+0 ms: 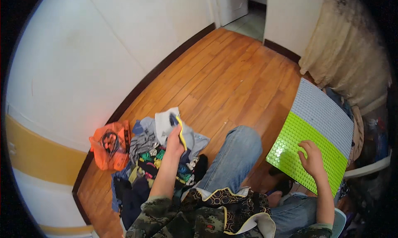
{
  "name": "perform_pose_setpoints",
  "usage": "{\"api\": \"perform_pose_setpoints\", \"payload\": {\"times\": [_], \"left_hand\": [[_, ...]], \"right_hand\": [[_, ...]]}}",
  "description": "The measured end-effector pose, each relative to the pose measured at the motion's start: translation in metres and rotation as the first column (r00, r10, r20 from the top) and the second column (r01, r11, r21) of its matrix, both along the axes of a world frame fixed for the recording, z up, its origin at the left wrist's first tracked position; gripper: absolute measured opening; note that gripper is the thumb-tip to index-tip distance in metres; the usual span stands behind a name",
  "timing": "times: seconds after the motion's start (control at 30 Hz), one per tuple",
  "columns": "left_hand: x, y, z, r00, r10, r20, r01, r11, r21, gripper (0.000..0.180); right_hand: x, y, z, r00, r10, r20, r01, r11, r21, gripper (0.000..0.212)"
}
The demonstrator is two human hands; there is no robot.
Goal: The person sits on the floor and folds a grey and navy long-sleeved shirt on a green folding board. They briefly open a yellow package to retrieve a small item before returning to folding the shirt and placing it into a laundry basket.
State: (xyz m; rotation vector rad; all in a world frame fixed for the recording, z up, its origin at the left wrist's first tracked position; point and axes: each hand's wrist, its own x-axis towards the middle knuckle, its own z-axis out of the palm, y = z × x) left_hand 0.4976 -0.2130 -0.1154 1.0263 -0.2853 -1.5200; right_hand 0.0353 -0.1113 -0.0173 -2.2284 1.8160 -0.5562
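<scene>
Here's the left hand [174,142], its grip pinching a yellow-edged cloth [181,130] over the heaped clothes [143,140]! That edging runs lengthwise, pointing away from the person, along the right side of the grip. The right hand [312,159] is well apart, way over at the green-and-grey studded board [284,146], grip loose, fingers curled, nothing held; whether it touches, can't tell.

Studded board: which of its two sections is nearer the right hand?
The green section: the right hand appears over it, while the grey section lies farther off.
</scene>
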Motion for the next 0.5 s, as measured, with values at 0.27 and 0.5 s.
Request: {"api": "perform_pose_setpoints", "payload": {"times": [0.27, 0.5], "left_hand": [[-0.203, -0.012, 0.165, 0.808, -0.573, 0.139, 0.555, 0.659, -0.508, 0.021], [-0.300, 0.027, 0.169, 0.699, -0.557, 0.448, 0.700, 0.407, -0.587, 0.021]], "right_hand": [[0.065, -0.017, 0.074, 0.748, 0.090, 0.658, 0.062, 0.977, -0.204, 0.050], [0.053, 0.002, 0.091, 0.784, -0.163, 0.598, 0.357, 0.907, -0.221, 0.028]]}}
